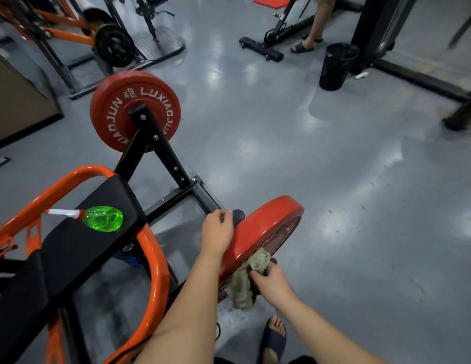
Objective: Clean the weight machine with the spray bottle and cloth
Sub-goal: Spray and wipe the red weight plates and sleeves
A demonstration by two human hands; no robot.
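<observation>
The floor is taking up most of the shot: smooth grey coating, glossy, throwing back soft white glare patches. Next biggest is the machine, which is sprawling across the left side. It's square black steel beams bolted together, plus round orange tubes bending around a flat black pad with a matte, leathery look.

Two red discs are hanging on it. The far plate is facing the camera, thick and rubbery-looking with raised white lettering around its face. The near plate is sitting edge-on and tilted, its rounded rim shining a bit and its face showing embossed marks.

Across the room a black bin is standing on the floor, a tapered cylinder with a fine mesh texture.

The cloth is a crumpled, greyish-green rag, soft and wrinkly, and it's being pressed against the near plate's face, with its loose end drooping down. The right hand is pinching it, fingers bunched into the fabric.

The left hand is resting on top of the near plate's rim, fingers curling over the edge right by a stubby black end cap.

The bottle is lying on its side on the pad, well apart from both hands. It's see-through bright green plastic with a thin white nozzle pointing left.
</observation>
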